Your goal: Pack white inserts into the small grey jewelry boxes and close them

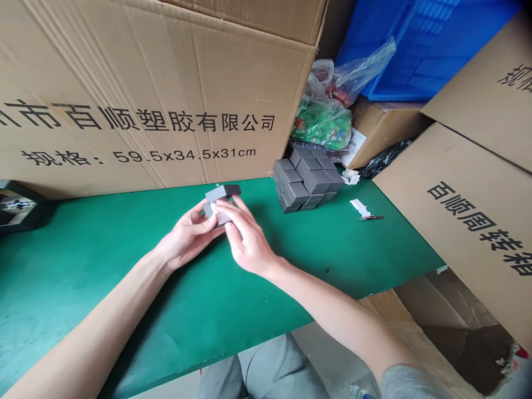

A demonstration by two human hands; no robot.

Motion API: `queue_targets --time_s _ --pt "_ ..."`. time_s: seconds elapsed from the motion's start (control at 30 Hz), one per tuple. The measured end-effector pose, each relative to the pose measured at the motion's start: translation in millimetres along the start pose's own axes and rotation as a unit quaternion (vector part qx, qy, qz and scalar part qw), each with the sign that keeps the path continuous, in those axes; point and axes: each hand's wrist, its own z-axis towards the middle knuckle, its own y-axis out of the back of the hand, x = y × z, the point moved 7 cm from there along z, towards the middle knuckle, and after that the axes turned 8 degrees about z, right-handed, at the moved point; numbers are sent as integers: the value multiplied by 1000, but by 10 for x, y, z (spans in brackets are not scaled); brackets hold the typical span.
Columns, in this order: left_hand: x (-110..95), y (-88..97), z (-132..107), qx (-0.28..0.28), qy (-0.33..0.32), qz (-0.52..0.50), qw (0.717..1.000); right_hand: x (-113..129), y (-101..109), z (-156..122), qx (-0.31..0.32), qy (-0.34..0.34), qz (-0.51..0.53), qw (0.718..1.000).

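The fingers (pixel 203 223) of the left hand (pixel 187 239) curl around the near side of a small grey box (pixel 220 193), while the fingers (pixel 228 208) of the right hand (pixel 246 239) press against a white piece (pixel 220 216) on it; it may be a label or an insert, but the view is too poor to tell. Both hands hold the box clear above the green tabletop (pixel 124 288). To the far right stands a stack of matching boxes (pixel 307 177). A slip of these fingers could drop the box, and a careless knock could topple the stack.
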Motion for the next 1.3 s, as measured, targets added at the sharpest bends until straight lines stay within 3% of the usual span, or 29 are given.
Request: queue_targets --time_s 0.1,0.23,0.37,0.47,0.87,1.1,1.3 --pt "-11 20 6 -3 -14 8 1000 0 91 10 -53 -22 -4 998" --pt "-24 14 16 0 -34 41 999 -170 239 -8 -137 -131 48 981" --pt "-10 -21 10 -7 -33 89 995 -403 169 -37 -107 -261 148 948" --pt "-16 -21 -1 -26 -38 123 991 -486 121 -56 -94 -303 193 928" --pt "-15 53 1 -53 -65 212 974 -581 141 -53 -154 -353 288 877" --pt "-21 39 -12 -50 -62 209 975 -623 106 -68 -114 -355 266 889" --pt "17 77 5 -56 -68 169 982 -664 89 -79 -146 -349 304 874"
